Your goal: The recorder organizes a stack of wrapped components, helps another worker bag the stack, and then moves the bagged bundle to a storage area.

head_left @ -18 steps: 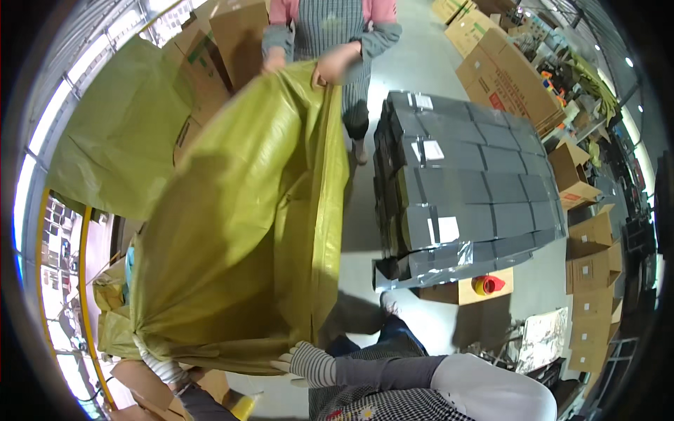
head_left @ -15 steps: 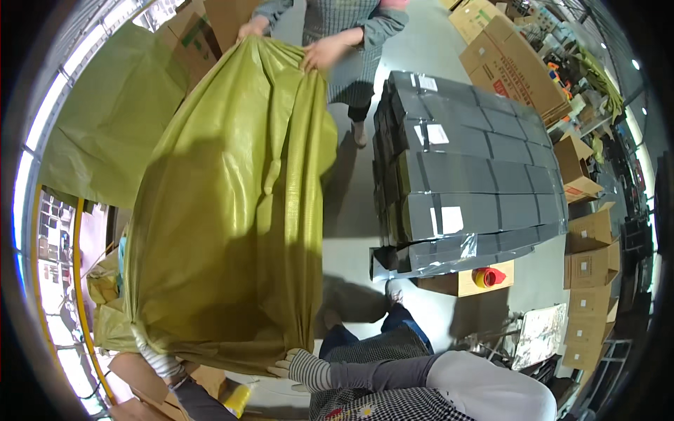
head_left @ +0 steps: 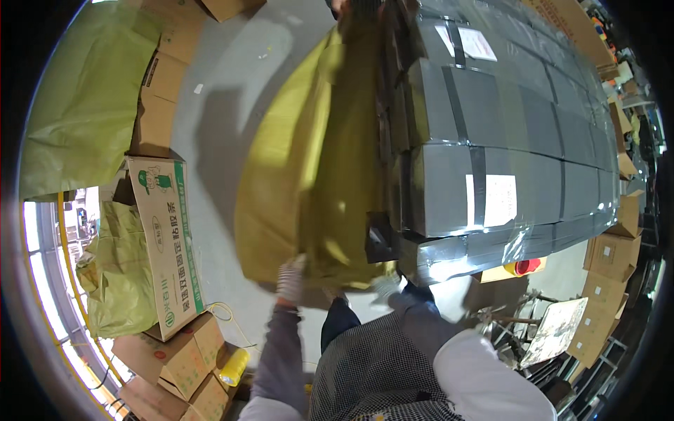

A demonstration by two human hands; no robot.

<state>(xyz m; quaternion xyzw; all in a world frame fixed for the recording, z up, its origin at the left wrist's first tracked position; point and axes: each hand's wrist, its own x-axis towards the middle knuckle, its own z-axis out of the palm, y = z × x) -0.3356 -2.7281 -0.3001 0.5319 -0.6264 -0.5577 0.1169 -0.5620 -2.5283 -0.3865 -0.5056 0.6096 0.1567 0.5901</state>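
Note:
A large yellow-green plastic sheet [head_left: 277,203] hangs in folds beside a stack of dark grey boxes [head_left: 456,168], which is wrapped in clear film and black straps. My left hand [head_left: 291,279], in a striped glove, is closed on the sheet's near edge. At the near right corner of the same sheet, low by the stack's corner, my right hand [head_left: 385,288] grips the edge; motion blurs its fingers. Only a bit of the other person [head_left: 335,7] shows at the far end, mostly hidden by the sheet and stack.
To the left stand a printed carton [head_left: 165,245], brown boxes [head_left: 179,351], a yellow roll [head_left: 234,366] and more green sheeting [head_left: 88,105]. A red tape roll [head_left: 523,267] lies right of the stack's near end. Open cartons [head_left: 597,295] line the right.
The sheet has moved right, up against the stack, and narrowed into folds. Both my hands went right with it, and the other person has nearly left the view. The stack now looks closer.

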